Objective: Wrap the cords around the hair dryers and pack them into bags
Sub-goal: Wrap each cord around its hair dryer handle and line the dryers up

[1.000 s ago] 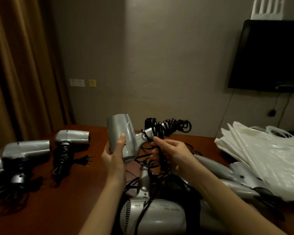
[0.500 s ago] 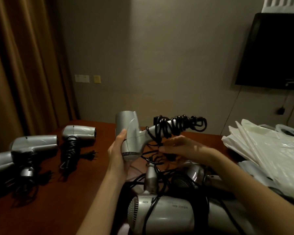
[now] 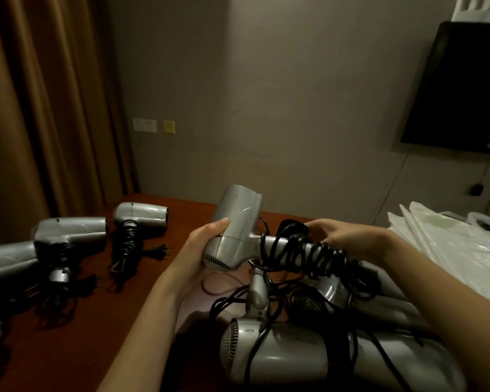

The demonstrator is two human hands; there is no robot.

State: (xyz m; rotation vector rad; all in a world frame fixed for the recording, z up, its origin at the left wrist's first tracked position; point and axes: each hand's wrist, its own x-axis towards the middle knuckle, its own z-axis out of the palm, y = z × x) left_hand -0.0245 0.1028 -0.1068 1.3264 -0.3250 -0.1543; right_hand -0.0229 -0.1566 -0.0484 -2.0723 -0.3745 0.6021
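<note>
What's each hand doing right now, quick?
Left hand: grips the body of the silver hair dryer.
Right hand: at the black cord wound round the handle; grip cannot be told.

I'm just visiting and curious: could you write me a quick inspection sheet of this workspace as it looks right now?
Surface: reddish-brown table.
Job's things: held hair dryer, black cord coiled round its handle; wrapped dryers at left; unwrapped dryers piled near; white plastic bags at right.
Clutter: nothing seen.
Hands: left hand grips the dryer body; right hand holds the cord's end at the handle.
Cables: loose black cords tangled in the pile.
Surroundings: curtain, wall sockets, dark television.
</note>
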